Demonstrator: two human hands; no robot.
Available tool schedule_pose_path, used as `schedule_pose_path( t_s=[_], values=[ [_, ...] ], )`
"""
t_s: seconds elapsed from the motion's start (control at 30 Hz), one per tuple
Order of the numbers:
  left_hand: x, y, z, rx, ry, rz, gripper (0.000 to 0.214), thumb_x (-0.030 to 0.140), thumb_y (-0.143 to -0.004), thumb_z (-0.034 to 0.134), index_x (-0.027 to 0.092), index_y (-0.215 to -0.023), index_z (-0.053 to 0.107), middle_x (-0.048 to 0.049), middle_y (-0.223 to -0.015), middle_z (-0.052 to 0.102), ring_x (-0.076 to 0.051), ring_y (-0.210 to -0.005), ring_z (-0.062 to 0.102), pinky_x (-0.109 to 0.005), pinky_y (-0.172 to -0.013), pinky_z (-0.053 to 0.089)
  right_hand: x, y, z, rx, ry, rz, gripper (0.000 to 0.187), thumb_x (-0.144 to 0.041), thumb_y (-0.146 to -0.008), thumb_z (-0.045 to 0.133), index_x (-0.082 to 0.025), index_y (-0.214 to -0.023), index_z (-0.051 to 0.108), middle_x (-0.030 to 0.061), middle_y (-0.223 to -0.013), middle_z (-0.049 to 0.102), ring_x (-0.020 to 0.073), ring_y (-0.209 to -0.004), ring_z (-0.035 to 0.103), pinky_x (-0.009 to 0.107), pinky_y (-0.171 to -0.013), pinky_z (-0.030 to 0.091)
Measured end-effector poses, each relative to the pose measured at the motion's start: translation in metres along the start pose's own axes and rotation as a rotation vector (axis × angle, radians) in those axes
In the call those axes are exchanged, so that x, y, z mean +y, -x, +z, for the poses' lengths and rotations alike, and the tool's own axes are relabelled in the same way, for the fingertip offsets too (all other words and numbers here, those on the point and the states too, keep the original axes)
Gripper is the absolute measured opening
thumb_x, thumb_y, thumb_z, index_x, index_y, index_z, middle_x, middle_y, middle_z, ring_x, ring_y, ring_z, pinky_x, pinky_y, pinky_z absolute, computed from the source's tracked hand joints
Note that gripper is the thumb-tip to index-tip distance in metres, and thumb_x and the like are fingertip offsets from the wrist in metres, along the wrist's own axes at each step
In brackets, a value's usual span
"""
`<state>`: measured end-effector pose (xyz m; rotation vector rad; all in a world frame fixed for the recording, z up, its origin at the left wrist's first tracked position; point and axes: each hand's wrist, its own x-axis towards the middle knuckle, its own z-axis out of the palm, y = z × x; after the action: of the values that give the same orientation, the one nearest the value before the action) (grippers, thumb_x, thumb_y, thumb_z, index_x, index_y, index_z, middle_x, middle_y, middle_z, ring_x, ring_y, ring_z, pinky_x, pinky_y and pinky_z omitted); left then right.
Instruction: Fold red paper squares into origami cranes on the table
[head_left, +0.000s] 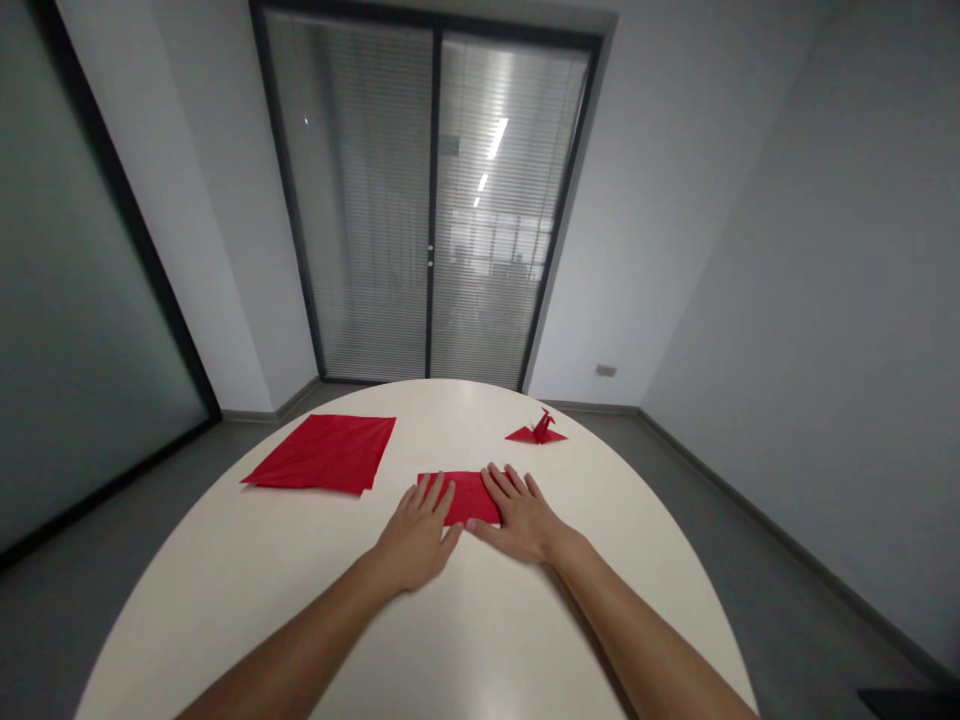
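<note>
A red sheet of paper (471,497), folded into a rectangle, lies flat on the table in front of me. My left hand (420,530) rests open on its left end, fingers spread and pointing away from me. On the right end lies my right hand (523,515), also open, with its fingers apart. The two thumbs come close together at the paper's near edge. Both hands hide the ends of the paper in part.
Several larger red paper sheets (326,453) lie stacked at the table's left. A red origami crane (540,430) stands at the far right. The round white table (457,620) has its curved edge all round. Beyond it is a glass partition with blinds (375,200).
</note>
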<state>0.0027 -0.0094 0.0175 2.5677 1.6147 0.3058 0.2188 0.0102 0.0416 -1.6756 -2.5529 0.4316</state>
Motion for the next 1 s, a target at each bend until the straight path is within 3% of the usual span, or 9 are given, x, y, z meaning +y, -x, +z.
schedule_pose_path(
  t_s=[0.23, 0.37, 0.6, 0.83, 1.0],
  values=[
    [0.000, 0.002, 0.003, 0.042, -0.015, -0.057, 0.071, 0.054, -0.100, 0.034, 0.006, -0.153, 0.039, -0.0211, -0.160, 0.033, -0.038, -0.150, 0.026, -0.056, -0.122, 0.020, 0.007, 0.003, -0.004, 0.005, -0.017, -0.070, 0.101, -0.080, -0.088, 0.036, -0.013, -0.161, 0.014, 0.0117, -0.167, 0.006, 0.0361, -0.154, -0.001, 0.057, -0.123, -0.001],
    [-0.006, 0.003, 0.001, 0.076, -0.016, -0.084, 0.074, 0.059, -0.098, 0.038, 0.009, -0.152, 0.040, -0.0200, -0.159, 0.035, -0.039, -0.149, 0.028, -0.058, -0.122, 0.019, 0.008, 0.004, -0.007, 0.011, -0.049, -0.148, 0.095, -0.078, -0.090, 0.036, -0.014, -0.160, 0.020, 0.0129, -0.166, 0.015, 0.0343, -0.155, 0.006, 0.057, -0.124, 0.001],
    [-0.015, 0.001, 0.003, 0.151, 0.005, -0.069, 0.065, 0.056, -0.097, 0.043, 0.015, -0.148, 0.048, -0.0178, -0.156, 0.042, -0.041, -0.147, 0.031, -0.062, -0.120, 0.020, 0.007, 0.005, -0.009, 0.003, -0.071, -0.154, 0.095, -0.079, -0.090, 0.036, -0.016, -0.159, 0.023, 0.0141, -0.165, 0.020, 0.0354, -0.154, 0.012, 0.061, -0.122, 0.001],
    [-0.011, -0.001, -0.006, 0.199, 0.070, 0.102, 0.044, 0.031, -0.095, 0.053, 0.018, -0.137, 0.060, -0.0126, -0.148, 0.055, -0.029, -0.138, 0.048, -0.051, -0.119, 0.031, 0.012, 0.007, -0.010, 0.051, -0.062, -0.173, 0.089, -0.075, -0.090, 0.042, -0.018, -0.157, 0.031, 0.0139, -0.163, 0.029, 0.0363, -0.152, 0.021, 0.061, -0.122, 0.006],
    [-0.013, -0.002, -0.004, 0.217, 0.040, 0.064, 0.040, 0.027, -0.095, 0.051, 0.016, -0.132, 0.064, -0.0139, -0.140, 0.061, -0.031, -0.133, 0.051, -0.051, -0.116, 0.035, 0.014, 0.006, -0.012, 0.088, -0.032, -0.204, 0.083, -0.070, -0.090, 0.049, -0.018, -0.153, 0.041, 0.0143, -0.159, 0.038, 0.0367, -0.146, 0.033, 0.055, -0.121, 0.018]
  ],
)
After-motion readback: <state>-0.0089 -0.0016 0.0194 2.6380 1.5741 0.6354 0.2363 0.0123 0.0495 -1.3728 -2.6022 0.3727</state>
